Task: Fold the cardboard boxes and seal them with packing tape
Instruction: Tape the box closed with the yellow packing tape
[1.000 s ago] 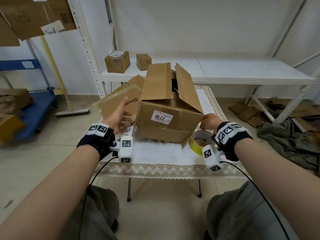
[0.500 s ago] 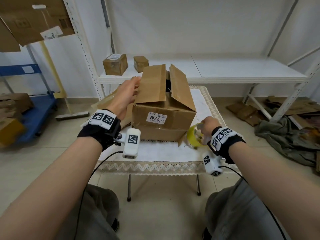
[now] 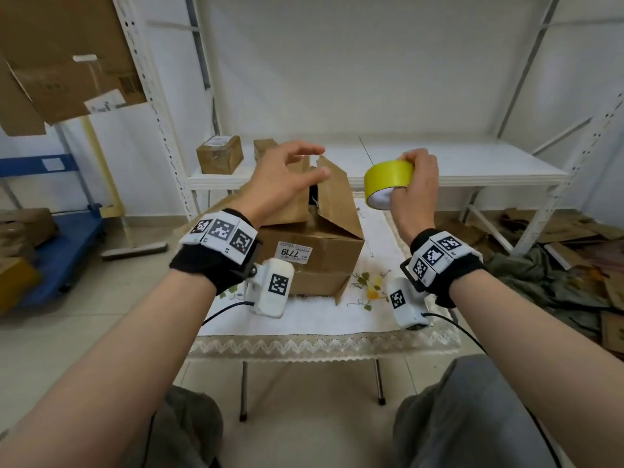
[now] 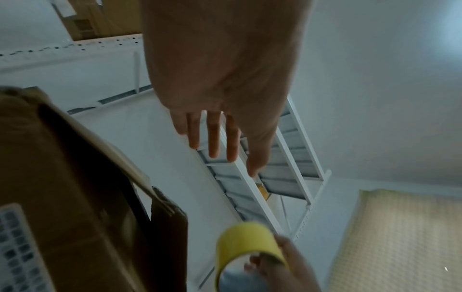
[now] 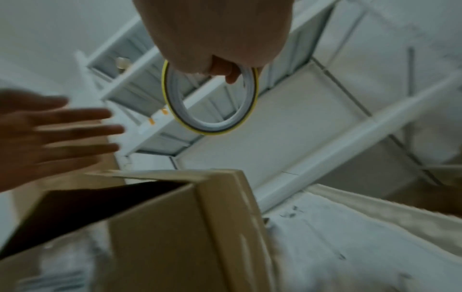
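Tape (image 3: 388,180) up in the right hand (image 3: 416,184), fingers hooked through the core, likely so the end can be found. Left hand (image 3: 280,184) spread and holding nothing, reaching across above the box (image 3: 314,251), probably to catch that end. Box flaps stand upright, unfolded, so sealing isn't started. Box sits on a small table (image 3: 324,342) with a white cloth; white shelf (image 3: 456,163) behind, tiled floor, cardboard scraps at right.

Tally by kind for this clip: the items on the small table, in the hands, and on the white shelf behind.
Open cardboard box on the table: 1
Yellow packing tape roll in the right hand: 1
Small closed boxes on the shelf: 2
Total: 4
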Demonstrator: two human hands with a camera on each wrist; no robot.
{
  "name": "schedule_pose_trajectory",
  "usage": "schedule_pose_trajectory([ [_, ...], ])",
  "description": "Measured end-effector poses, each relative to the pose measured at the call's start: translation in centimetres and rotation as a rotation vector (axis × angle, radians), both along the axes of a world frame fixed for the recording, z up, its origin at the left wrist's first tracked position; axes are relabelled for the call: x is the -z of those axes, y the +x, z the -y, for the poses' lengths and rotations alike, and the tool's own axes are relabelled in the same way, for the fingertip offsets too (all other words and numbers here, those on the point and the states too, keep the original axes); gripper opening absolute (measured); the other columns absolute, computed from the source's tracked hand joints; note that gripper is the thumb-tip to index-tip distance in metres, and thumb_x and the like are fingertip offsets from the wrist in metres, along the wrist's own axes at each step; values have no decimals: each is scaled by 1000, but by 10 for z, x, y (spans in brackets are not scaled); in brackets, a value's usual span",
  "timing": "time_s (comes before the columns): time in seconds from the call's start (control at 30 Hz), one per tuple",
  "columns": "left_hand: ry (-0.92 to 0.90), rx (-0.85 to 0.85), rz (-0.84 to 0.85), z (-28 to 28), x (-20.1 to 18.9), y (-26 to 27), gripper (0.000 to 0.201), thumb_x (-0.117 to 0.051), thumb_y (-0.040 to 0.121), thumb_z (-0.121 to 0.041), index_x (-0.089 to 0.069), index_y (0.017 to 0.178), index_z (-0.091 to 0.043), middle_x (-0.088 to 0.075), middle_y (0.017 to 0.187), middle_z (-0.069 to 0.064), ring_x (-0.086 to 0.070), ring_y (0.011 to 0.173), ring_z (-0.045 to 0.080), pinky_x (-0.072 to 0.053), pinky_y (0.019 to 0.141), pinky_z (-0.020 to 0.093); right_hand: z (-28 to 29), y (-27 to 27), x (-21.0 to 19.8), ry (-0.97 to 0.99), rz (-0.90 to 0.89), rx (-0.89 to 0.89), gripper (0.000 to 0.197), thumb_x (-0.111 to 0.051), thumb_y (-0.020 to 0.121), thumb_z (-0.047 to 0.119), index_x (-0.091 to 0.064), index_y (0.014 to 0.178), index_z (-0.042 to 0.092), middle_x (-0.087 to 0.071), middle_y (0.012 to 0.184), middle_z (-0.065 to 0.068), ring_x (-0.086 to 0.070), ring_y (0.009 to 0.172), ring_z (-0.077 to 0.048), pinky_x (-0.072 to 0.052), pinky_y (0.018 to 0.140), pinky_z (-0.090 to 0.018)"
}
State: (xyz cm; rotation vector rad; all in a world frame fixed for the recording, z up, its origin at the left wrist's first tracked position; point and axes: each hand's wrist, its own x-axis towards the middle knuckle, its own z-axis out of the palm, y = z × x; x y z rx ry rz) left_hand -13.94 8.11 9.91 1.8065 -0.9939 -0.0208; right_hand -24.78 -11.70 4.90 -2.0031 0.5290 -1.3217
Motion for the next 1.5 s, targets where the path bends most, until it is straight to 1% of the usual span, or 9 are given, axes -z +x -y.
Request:
schedule_pose_trajectory([
  [0.17, 52, 118, 110, 12, 4, -7, 69, -85, 76, -36, -56, 138, -34, -57, 136, -14, -54, 121, 2, -46, 94, 17, -29, 14, -14, -87, 52, -198, 54, -48, 64, -16, -47, 106, 18, -46, 110, 0, -46, 104, -22, -40, 85, -34],
  [0.27, 32, 79, 142, 15, 6, -4, 65, -87, 75, -27, -60, 134, -29, -63, 128, -9, -61, 114, 8, -54, 91, 27, -41, 19, -19, -59, 39, -337, 50, -63, 67, -3, -46, 109, 19, -47, 113, 0, -47, 107, -23, -45, 87, -35],
  [0.37, -16, 33, 130, 11, 8, 6, 50, -83, 75, -17, -65, 123, -18, -68, 117, -3, -64, 109, 15, -53, 96, 39, -45, 24, -23, 1, 51, -411, 53, -58, 71, -10, -48, 115, 18, -49, 121, -5, -50, 112, -21, -48, 94, -41],
  [0.6, -62, 74, -70, -7, 10, 30, 53, -80, 79, -15, -60, 127, -13, -66, 124, 2, -62, 116, 17, -48, 105, 47, -33, 28, -25, 124, -54, -603, 45, -76, 86, 8, -58, 127, 14, -62, 128, -2, -61, 116, -15, -52, 95, -27],
  [0.87, -51, 36, -2, -10, 1, 26, 62, -87, 72, -41, -62, 129, -33, -58, 134, -10, -54, 123, 6, -49, 105, 38, -43, 35, -13, 54, 17, -510, 51, -90, 72, 29, -63, 114, 24, -62, 120, 4, -58, 110, -8, -54, 84, -22],
  [1.07, -93, -110, 49, -4, 2, 30, 39, -85, 75, -39, -68, 108, -26, -65, 117, -7, -60, 111, 9, -52, 96, 37, -48, 39, -13, -32, -29, -505, 51, -89, 72, 26, -63, 115, 20, -58, 119, 3, -56, 112, -15, -53, 92, -45],
  [1.3, -195, -5, -172, -13, 2, 39, 18, -76, 88, -23, -72, 103, -14, -71, 104, -1, -70, 101, 16, -59, 89, 40, -46, 39, -12, -41, -24, -541, 53, -83, 78, 11, -61, 126, 16, -56, 127, -1, -53, 120, -7, -49, 94, -15],
  [1.4, -215, 52, -258, -16, 4, 39, 11, -68, 94, -17, -66, 104, -12, -66, 109, 2, -66, 103, 16, -59, 89, 33, -43, 39, -12, 13, -39, -561, 50, -76, 83, 5, -60, 128, 17, -60, 129, 5, -54, 117, 3, -49, 95, -16],
  [1.5, -181, 61, -282, -17, 7, 39, 16, -58, 100, -19, -65, 113, -14, -60, 123, 8, -64, 112, 22, -58, 93, 36, -41, 41, -13, 9, -32, -529, 51, -80, 81, 10, -64, 128, 21, -60, 126, 5, -56, 116, -6, -55, 88, -22],
])
